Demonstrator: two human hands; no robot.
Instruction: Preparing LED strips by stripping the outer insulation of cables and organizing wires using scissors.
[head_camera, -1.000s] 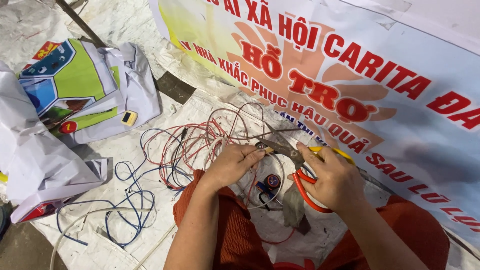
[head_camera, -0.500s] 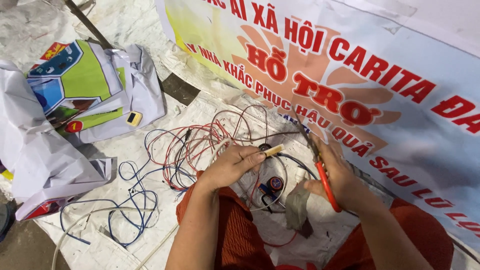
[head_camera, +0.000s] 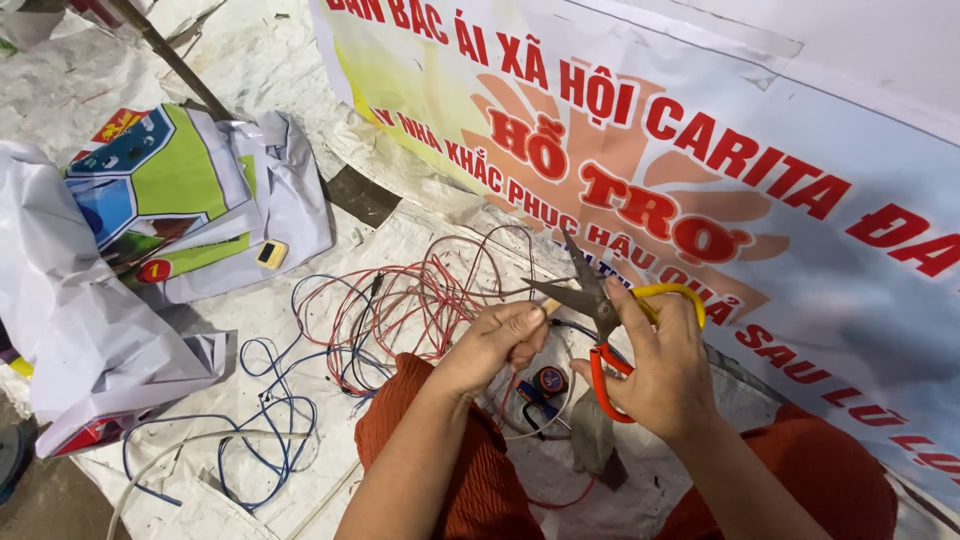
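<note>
One large printed banner (head_camera: 760, 200) spread along the right edge of the white ground sheet (head_camera: 250, 50). One colourful plastic bag (head_camera: 170, 200) near the left edge. One tangle of red wires (head_camera: 400, 300) at mid-sheet, blue wires (head_camera: 270, 440) toward the lower left. One pair of scissors (head_camera: 600, 310), blades apart, gripped by right hand (head_camera: 660, 370). Left hand (head_camera: 495, 340) pinched on one thin wire end (head_camera: 550, 306) touching the blades.
</note>
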